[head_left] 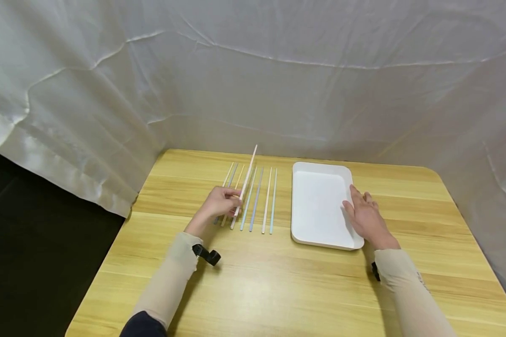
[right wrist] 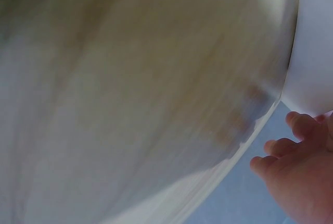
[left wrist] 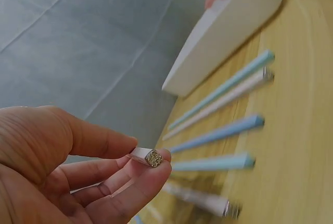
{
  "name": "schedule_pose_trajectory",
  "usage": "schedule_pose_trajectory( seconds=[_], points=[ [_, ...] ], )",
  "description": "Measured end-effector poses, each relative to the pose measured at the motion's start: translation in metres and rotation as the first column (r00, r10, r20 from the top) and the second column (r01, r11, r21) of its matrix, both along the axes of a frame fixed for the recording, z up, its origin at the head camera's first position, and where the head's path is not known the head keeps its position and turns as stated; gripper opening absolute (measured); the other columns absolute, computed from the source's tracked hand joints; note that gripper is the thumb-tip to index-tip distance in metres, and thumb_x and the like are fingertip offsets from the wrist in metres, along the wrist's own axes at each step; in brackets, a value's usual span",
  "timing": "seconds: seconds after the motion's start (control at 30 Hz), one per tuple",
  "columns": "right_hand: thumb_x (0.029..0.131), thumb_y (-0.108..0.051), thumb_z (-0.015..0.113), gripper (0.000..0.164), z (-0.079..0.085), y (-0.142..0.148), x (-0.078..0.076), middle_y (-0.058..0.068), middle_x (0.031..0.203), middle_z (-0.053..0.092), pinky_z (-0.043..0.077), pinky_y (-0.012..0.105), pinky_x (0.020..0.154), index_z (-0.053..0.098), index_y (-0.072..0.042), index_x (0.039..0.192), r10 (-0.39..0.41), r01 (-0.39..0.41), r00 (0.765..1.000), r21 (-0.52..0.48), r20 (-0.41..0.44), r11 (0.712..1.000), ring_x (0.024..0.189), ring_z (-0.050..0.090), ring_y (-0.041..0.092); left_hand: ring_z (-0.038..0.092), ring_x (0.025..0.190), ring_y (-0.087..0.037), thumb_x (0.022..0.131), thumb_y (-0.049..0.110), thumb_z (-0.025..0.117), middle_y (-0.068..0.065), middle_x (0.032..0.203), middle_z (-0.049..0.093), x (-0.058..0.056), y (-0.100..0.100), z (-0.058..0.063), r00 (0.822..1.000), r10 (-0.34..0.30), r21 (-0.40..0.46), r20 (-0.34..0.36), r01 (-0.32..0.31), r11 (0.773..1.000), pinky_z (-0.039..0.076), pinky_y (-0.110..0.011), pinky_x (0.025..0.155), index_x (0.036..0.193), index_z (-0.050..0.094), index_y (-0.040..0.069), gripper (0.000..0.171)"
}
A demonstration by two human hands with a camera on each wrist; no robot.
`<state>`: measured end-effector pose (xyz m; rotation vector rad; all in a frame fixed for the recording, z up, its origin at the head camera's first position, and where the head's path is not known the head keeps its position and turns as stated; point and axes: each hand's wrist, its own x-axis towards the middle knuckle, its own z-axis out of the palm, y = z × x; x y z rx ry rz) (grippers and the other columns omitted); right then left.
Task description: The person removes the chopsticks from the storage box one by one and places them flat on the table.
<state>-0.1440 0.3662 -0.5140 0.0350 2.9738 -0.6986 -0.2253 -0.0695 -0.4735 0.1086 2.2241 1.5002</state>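
Observation:
My left hand pinches a pale pink chopstick between thumb and fingers, tilted above a row of chopsticks. Its patterned silvery end faces the camera in the left wrist view. Lying side by side on the table are several more: a mint chopstick, a pale pink one, a blue one and others partly behind the left hand. To their right is a white rectangular tray with nothing in it. My right hand touches the tray's right rim, thumb over the inner side, other fingers loosely extended.
The wooden table has a pale curtain hanging behind it and along its sides. A dark area lies beyond the table's left edge.

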Motion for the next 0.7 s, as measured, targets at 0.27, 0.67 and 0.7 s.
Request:
schedule_pose_trajectory(
  seconds=[0.27, 0.67, 0.7],
  points=[
    [0.115, -0.048, 0.023, 0.073, 0.001, 0.001, -0.001, 0.034, 0.17, 0.014, 0.006, 0.076, 0.127, -0.002, -0.004, 0.168, -0.006, 0.006, 1.0, -0.004, 0.018, 1.0, 0.154, 0.004, 0.064, 0.072, 0.078, -0.022, 0.099, 0.005, 0.068, -0.013, 0.101, 0.07, -0.006, -0.032, -0.008, 0.997, 0.075, -0.025, 0.008, -0.075, 0.997, 0.068, -0.032, 0.07, 0.138, 0.064, -0.006, 0.041],
    [0.115, -0.049, 0.023, 0.075, 0.0, 0.001, -0.001, 0.034, 0.17, 0.014, 0.005, 0.076, 0.127, -0.002, -0.004, 0.168, -0.009, 0.009, 1.0, -0.006, 0.022, 1.0, 0.155, 0.003, 0.063, 0.072, 0.074, -0.017, 0.098, 0.005, 0.068, -0.024, 0.113, 0.074, -0.011, -0.063, -0.009, 0.993, 0.114, -0.182, -0.032, -0.118, 0.976, 0.067, -0.028, 0.067, 0.135, 0.067, -0.006, 0.039],
    [0.115, -0.049, 0.023, 0.074, 0.0, 0.001, -0.001, 0.035, 0.17, 0.014, 0.005, 0.076, 0.127, -0.002, -0.003, 0.168, -0.006, 0.007, 1.0, -0.004, 0.021, 1.0, 0.155, 0.003, 0.063, 0.072, 0.075, -0.017, 0.098, 0.005, 0.069, -0.023, 0.113, 0.074, -0.011, -0.065, -0.009, 0.993, 0.113, -0.203, -0.043, -0.119, 0.972, 0.066, -0.028, 0.067, 0.134, 0.068, -0.005, 0.038]
  ],
)
